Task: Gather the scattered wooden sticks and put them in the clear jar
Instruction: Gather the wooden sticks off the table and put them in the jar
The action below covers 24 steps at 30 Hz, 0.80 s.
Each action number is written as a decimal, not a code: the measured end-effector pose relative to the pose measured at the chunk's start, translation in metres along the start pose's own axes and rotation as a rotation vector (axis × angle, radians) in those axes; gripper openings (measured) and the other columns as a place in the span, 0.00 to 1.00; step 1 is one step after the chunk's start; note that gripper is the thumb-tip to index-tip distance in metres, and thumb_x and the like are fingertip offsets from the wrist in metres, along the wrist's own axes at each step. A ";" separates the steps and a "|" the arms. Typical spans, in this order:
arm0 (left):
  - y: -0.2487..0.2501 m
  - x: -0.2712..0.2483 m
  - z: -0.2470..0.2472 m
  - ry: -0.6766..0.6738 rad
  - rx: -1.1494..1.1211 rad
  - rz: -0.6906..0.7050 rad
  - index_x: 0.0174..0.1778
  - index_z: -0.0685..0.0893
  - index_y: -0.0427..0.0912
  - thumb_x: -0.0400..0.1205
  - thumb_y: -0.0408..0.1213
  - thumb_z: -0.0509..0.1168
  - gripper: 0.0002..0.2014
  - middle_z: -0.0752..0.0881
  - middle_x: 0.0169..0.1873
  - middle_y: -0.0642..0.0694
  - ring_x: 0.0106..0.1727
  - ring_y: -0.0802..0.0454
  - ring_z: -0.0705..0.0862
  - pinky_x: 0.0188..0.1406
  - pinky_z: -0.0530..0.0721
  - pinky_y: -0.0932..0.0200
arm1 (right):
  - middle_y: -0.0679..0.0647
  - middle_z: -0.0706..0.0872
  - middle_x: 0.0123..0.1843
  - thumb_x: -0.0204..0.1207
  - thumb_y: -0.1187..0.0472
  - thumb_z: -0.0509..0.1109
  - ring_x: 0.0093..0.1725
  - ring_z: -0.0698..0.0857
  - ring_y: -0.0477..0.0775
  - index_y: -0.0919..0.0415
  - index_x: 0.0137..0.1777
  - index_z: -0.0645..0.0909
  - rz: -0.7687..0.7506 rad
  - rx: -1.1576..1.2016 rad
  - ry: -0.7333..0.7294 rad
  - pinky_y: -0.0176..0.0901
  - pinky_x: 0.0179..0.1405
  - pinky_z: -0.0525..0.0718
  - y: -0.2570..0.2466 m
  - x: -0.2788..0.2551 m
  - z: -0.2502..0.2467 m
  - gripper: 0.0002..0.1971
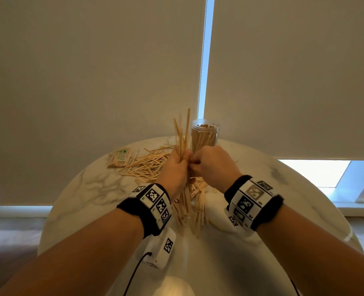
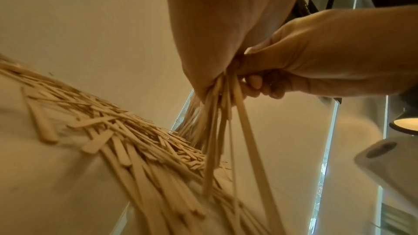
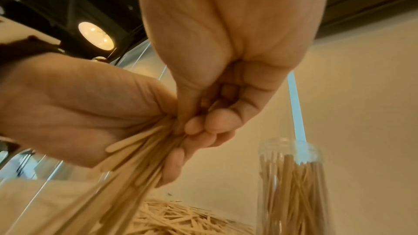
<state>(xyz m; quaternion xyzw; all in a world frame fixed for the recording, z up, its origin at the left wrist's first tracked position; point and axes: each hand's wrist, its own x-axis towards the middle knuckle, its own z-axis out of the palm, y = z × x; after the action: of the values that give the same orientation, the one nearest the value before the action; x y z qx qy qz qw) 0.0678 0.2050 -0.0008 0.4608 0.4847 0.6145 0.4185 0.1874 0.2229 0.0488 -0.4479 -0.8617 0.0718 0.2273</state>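
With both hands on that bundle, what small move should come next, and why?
Probably square up the splayed bundle of sticks that the left hand grips and the right hand pinches, then carry it over the open jar just behind, which already holds sticks.

Dim warm light, bright glare at the window gap [image 1: 206, 60], motion-blurred wide-angle wrist views.

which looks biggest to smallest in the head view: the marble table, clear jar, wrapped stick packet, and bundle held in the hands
1. marble table
2. bundle, splayed and tall
3. clear jar
4. wrapped stick packet

Jar and packet look close in size; the jar stands farther away, so that order is unsure.
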 end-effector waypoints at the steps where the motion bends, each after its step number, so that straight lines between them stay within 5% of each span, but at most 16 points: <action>1: 0.000 0.001 -0.002 0.049 0.005 0.005 0.58 0.77 0.47 0.90 0.47 0.56 0.09 0.84 0.38 0.43 0.31 0.50 0.82 0.34 0.85 0.50 | 0.48 0.90 0.35 0.80 0.55 0.72 0.36 0.87 0.45 0.54 0.46 0.92 -0.037 0.002 -0.007 0.41 0.43 0.87 -0.002 -0.003 -0.001 0.08; 5: 0.000 0.001 -0.006 0.113 -0.048 0.025 0.57 0.76 0.44 0.90 0.46 0.56 0.10 0.78 0.31 0.47 0.24 0.55 0.74 0.23 0.76 0.58 | 0.47 0.88 0.48 0.84 0.49 0.66 0.45 0.85 0.45 0.55 0.59 0.84 0.033 0.243 0.203 0.41 0.46 0.85 -0.006 -0.003 -0.011 0.12; 8: 0.004 -0.009 -0.001 -0.012 -0.046 0.043 0.53 0.76 0.46 0.88 0.51 0.58 0.12 0.72 0.26 0.54 0.24 0.57 0.69 0.23 0.71 0.60 | 0.54 0.77 0.73 0.84 0.40 0.62 0.67 0.80 0.52 0.48 0.82 0.64 0.080 0.443 0.278 0.52 0.66 0.82 -0.005 0.010 -0.031 0.29; 10: 0.007 -0.017 0.005 -0.104 -0.013 0.043 0.51 0.77 0.49 0.88 0.53 0.59 0.11 0.71 0.24 0.56 0.25 0.56 0.67 0.25 0.68 0.58 | 0.54 0.66 0.82 0.84 0.38 0.59 0.77 0.73 0.54 0.43 0.86 0.54 0.055 0.499 0.314 0.56 0.75 0.75 -0.005 0.021 -0.044 0.34; 13: 0.010 -0.024 0.015 -0.178 0.097 0.078 0.46 0.76 0.49 0.86 0.56 0.60 0.14 0.69 0.24 0.54 0.25 0.55 0.66 0.24 0.66 0.56 | 0.54 0.71 0.80 0.87 0.41 0.57 0.75 0.75 0.52 0.49 0.84 0.63 0.033 0.413 0.290 0.50 0.73 0.75 -0.009 0.033 -0.057 0.28; 15: 0.012 -0.025 0.021 -0.182 0.123 0.099 0.43 0.74 0.45 0.87 0.56 0.60 0.17 0.70 0.24 0.52 0.24 0.54 0.66 0.23 0.67 0.56 | 0.53 0.87 0.63 0.88 0.47 0.56 0.61 0.85 0.53 0.56 0.66 0.84 0.031 0.322 0.132 0.51 0.66 0.81 -0.016 0.035 -0.061 0.20; 18: 0.014 -0.025 0.027 -0.149 0.060 0.068 0.41 0.71 0.44 0.88 0.50 0.61 0.16 0.69 0.22 0.52 0.23 0.54 0.66 0.25 0.69 0.56 | 0.51 0.92 0.47 0.90 0.47 0.53 0.51 0.89 0.53 0.60 0.51 0.89 0.001 0.432 -0.117 0.53 0.61 0.85 -0.030 0.029 -0.058 0.25; 21: 0.017 -0.026 0.029 -0.127 -0.046 0.033 0.40 0.73 0.43 0.89 0.44 0.61 0.13 0.70 0.21 0.53 0.24 0.54 0.67 0.30 0.69 0.55 | 0.48 0.87 0.66 0.88 0.37 0.48 0.66 0.83 0.50 0.56 0.69 0.83 -0.041 0.399 -0.135 0.47 0.70 0.76 -0.033 0.024 -0.054 0.30; 24: 0.022 -0.023 0.018 -0.075 -0.083 0.041 0.48 0.78 0.43 0.87 0.50 0.61 0.13 0.75 0.22 0.56 0.26 0.56 0.70 0.32 0.74 0.56 | 0.51 0.71 0.82 0.84 0.32 0.49 0.79 0.72 0.53 0.52 0.85 0.62 -0.017 0.462 0.004 0.48 0.75 0.68 -0.024 0.016 -0.048 0.36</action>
<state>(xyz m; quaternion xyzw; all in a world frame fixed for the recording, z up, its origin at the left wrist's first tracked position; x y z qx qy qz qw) 0.0890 0.1824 0.0192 0.4756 0.4334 0.6248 0.4423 0.1832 0.2179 0.1048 -0.3770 -0.8256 0.2643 0.3261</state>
